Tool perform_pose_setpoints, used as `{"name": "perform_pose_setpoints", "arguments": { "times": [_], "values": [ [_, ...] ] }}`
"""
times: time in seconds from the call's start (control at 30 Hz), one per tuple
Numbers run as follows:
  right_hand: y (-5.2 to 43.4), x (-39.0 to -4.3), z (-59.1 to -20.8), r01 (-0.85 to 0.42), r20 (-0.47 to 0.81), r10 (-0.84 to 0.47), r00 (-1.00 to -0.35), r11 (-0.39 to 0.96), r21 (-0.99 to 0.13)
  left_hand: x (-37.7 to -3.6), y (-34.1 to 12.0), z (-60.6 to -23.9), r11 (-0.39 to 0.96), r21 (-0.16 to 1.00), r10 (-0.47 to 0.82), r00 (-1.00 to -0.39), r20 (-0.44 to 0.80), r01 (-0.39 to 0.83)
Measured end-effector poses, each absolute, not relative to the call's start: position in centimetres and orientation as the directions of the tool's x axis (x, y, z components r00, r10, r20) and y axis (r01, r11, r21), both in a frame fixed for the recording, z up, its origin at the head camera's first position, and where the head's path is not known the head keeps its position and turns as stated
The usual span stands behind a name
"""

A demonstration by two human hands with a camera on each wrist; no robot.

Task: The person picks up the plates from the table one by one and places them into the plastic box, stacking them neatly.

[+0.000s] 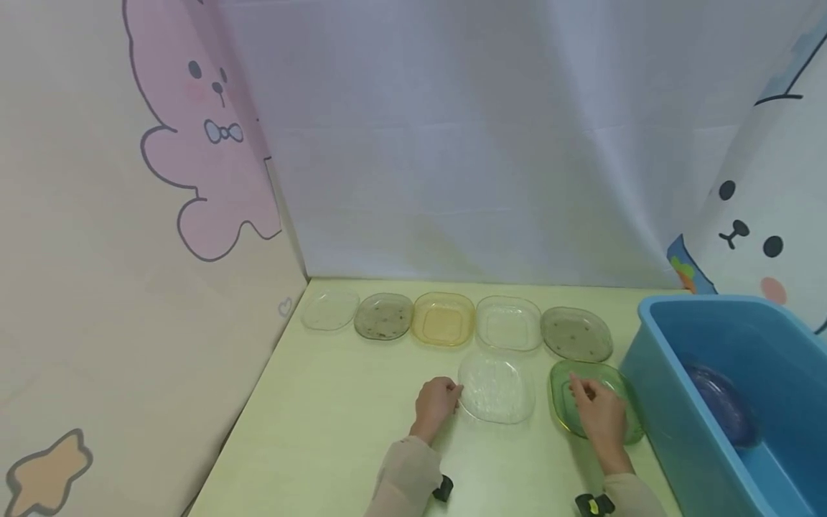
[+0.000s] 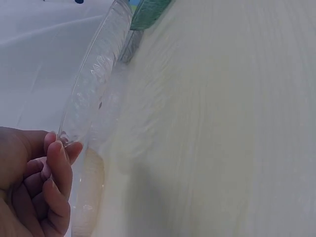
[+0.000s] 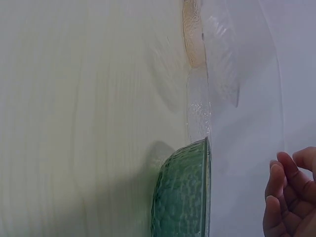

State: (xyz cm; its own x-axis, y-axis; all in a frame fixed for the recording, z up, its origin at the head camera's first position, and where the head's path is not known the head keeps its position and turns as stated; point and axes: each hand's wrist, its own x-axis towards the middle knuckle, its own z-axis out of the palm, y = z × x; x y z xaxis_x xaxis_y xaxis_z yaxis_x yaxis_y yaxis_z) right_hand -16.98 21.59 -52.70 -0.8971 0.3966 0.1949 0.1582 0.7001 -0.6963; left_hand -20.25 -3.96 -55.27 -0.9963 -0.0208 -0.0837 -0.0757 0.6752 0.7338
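My left hand (image 1: 436,406) pinches the left rim of a clear, squarish plate (image 1: 496,388) between thumb and fingers. The left wrist view shows the clear plate (image 2: 94,74) from the side, lifted off the table and tilted. My right hand (image 1: 601,416) hovers above a green plate (image 1: 563,409), its fingers loosely bent and holding nothing. Seen in the right wrist view, the right hand (image 3: 291,192) is apart from the green plate (image 3: 180,197), which has a textured wall.
Along the table's back lie a clear plate (image 1: 330,310), a grey plate (image 1: 384,317), an amber plate (image 1: 443,319), another clear plate (image 1: 508,324) and another grey plate (image 1: 577,334). At right stands a blue tub (image 1: 685,424) holding a dark purple dish (image 1: 720,406).
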Motion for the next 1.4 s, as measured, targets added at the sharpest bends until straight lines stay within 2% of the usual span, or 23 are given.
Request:
{"name": "perform_pose_setpoints", "arguments": {
  "times": [0.57,0.9,1.03,1.3,1.4],
  "values": [
    [21.4,-16.7,-52.9,0.161,0.185,0.39,-0.902,0.702,-0.694,-19.0,-5.1,-50.0,0.653,0.751,-0.039,-0.987,0.159,0.095],
    [21.1,-16.6,-52.6,0.159,0.177,0.387,-0.905,0.694,-0.703,-18.3,-5.3,-48.6,0.635,0.765,-0.035,-0.984,0.173,0.113],
    [20.7,-16.6,-52.2,0.12,0.174,0.353,-0.919,0.674,-0.729,-18.2,-5.4,-48.6,0.635,0.764,-0.037,-0.983,0.177,0.114],
    [18.7,-16.5,-50.9,0.102,0.004,0.202,-0.979,0.511,-0.853,-17.9,-5.4,-49.0,0.627,0.771,-0.05,-0.982,0.18,0.109],
    [18.0,-16.2,-50.4,0.105,-0.027,0.156,-0.987,0.517,-0.85,-17.7,-5.4,-49.1,0.624,0.773,-0.049,-0.982,0.185,0.114]
  ]
}}
